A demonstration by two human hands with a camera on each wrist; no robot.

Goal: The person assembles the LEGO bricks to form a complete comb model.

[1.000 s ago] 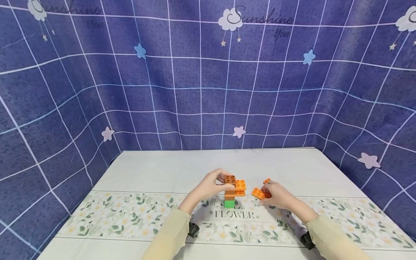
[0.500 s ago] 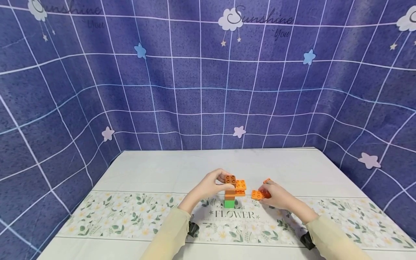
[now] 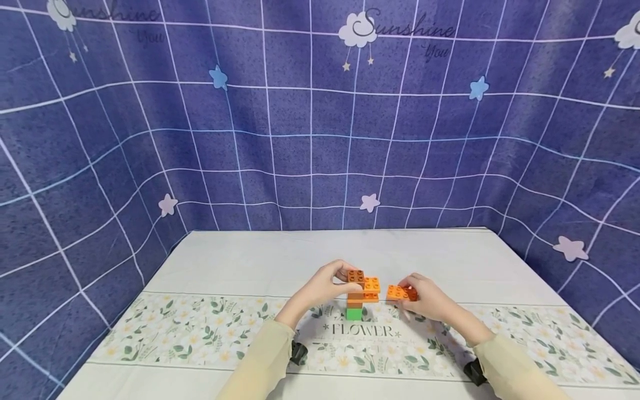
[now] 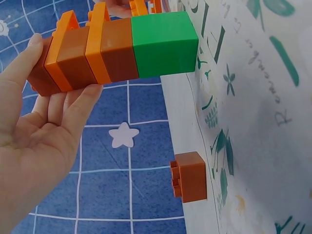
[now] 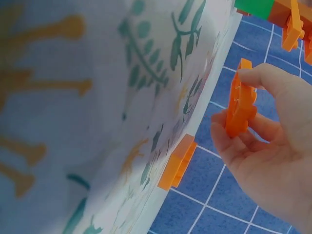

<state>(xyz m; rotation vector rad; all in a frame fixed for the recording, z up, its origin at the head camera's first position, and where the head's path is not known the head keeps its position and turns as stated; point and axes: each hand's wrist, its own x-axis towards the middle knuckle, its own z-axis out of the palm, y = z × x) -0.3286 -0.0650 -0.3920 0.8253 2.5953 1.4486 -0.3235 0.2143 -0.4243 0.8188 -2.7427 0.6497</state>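
Observation:
A tower of building bricks stands upright in the head view, with a green brick point(image 3: 354, 314) at its base. Above that, brown bricks point(image 4: 75, 52) alternate with two orange plates point(image 3: 371, 285), which jut out to the right. My left hand point(image 3: 326, 282) grips the tower at its top brown brick, thumb on the near side and fingers behind. To the right of the tower, my right hand point(image 3: 429, 297) pinches a loose orange plate point(image 5: 240, 100) between thumb and fingers. This plate is apart from the tower and appears raised off the table.
One brown brick point(image 4: 191, 176) rests on the table beyond the tower, hidden in the head view. An orange brick point(image 5: 176, 163) lies on the table near the right hand. The table wears a white cloth point(image 3: 250, 255) with a flower band; a blue curtain point(image 3: 310, 111) hangs behind.
My right hand has turned the orange plate straighter and raised it slightly. The orange piece behind that hand is now hidden in the head view. My left hand keeps its grip.

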